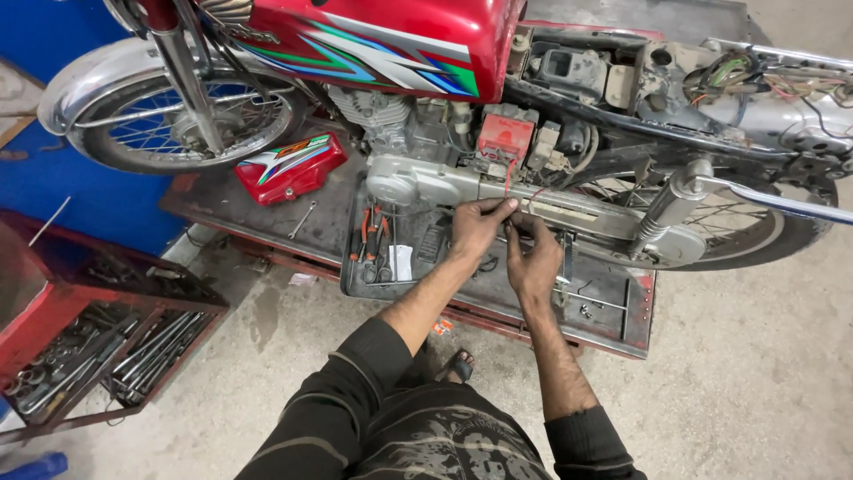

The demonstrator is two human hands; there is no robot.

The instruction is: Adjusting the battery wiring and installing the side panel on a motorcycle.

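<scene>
- Red wire (509, 178) hangs from the red battery (506, 138) on the motorcycle (382, 44), down to the hands.
- Left hand (475, 229) pinches it between thumb and fingertips.
- Right hand (533, 262), fingers curled, pinches the wire end just beside it.
- Pliers (371, 233) lie on the stand's tray (635, 311).

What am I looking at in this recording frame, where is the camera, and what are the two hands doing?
The single picture comes from a camera worn on a person's head, looking down at their own arms. They crouch beside a red motorcycle with a striped fuel tank, seat removed, standing on a dark metal work platform. The left hand and right hand meet at a thin red wire hanging from the red box-shaped battery; both pinch near its lower end. A detached red side cover, a wrench and red-handled pliers lie on the platform. An open red toolbox stands on the left.
</scene>
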